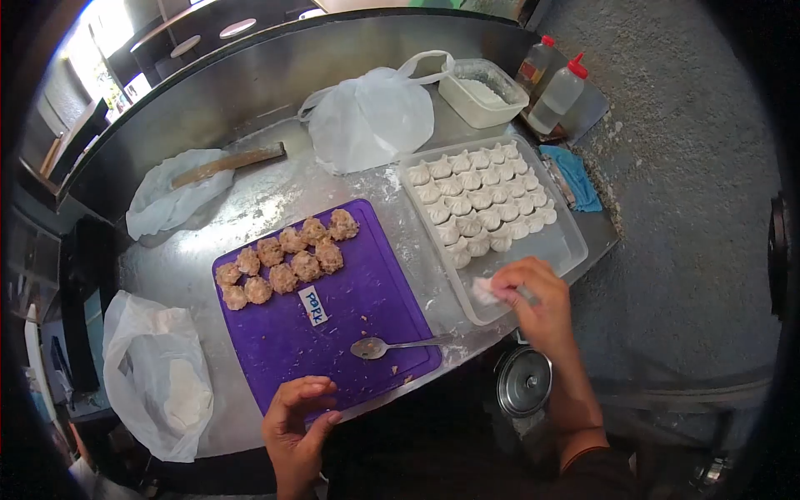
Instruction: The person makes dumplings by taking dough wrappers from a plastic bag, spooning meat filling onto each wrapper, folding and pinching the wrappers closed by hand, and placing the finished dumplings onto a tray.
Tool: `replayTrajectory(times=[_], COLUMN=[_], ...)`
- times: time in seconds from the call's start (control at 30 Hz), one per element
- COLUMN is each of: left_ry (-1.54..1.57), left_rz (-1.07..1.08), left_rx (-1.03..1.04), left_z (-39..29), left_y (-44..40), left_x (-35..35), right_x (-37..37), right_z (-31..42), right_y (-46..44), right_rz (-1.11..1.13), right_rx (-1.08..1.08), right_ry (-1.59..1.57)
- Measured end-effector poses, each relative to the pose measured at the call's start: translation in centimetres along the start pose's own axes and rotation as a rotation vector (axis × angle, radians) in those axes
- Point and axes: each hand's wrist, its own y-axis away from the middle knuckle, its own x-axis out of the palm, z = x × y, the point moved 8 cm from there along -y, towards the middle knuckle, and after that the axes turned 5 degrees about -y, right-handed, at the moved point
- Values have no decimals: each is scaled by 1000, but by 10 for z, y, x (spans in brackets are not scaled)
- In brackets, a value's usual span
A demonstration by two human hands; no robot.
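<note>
My right hand (537, 300) pinches a white pleated dumpling (485, 290) over the near part of a clear plastic tray (567, 246). Several rows of similar dumplings (479, 200) fill the far part of that tray. My left hand (302, 417) hovers by the near edge of a purple cutting board (292, 358), fingers curled apart with nothing between them. Two rows of meat filling balls (283, 277) lie along the board's far side. A label reading "PORK" (313, 307) is on the board, and a metal spoon (369, 348) rests near its right side.
Behind the board are a white plastic bag (367, 121) and a wooden stick (225, 165) on another bag. A tub of white powder (492, 108) and red-capped bottles (560, 96) stand at the back right. An open bag (158, 375) lies left; a blue cloth (575, 179) is beside the tray.
</note>
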Motion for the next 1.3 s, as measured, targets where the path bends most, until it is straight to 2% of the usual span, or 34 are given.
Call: replayTrajectory(times=[0.1,0.23,0.3,0.5,0.6,0.87,1.3], left_ry=[-19,-59,-66,-132,-112,-122,-162], left_rz=[-44,18,58,127,56,133,110], left_rx=[-50,-18,12,-34,-103,-55,-29], left_z=[2,1,-4,-8,-9,-7,-9], left_y=[-2,-4,-4,-2,-2,-9,-3], left_x=[-1,8,16,24,20,19,9], right_x=[-4,14,31,38,36,44,45], right_z=[-32,-46,-49,-58,-57,-57,-64], right_y=[-6,-18,-19,-18,-18,-17,-20], right_rz=[48,110,216,184,190,212,228], right_rx=[2,-82,-105,-81,-43,-97,-52], right_ry=[8,-5,14,26,29,94,25])
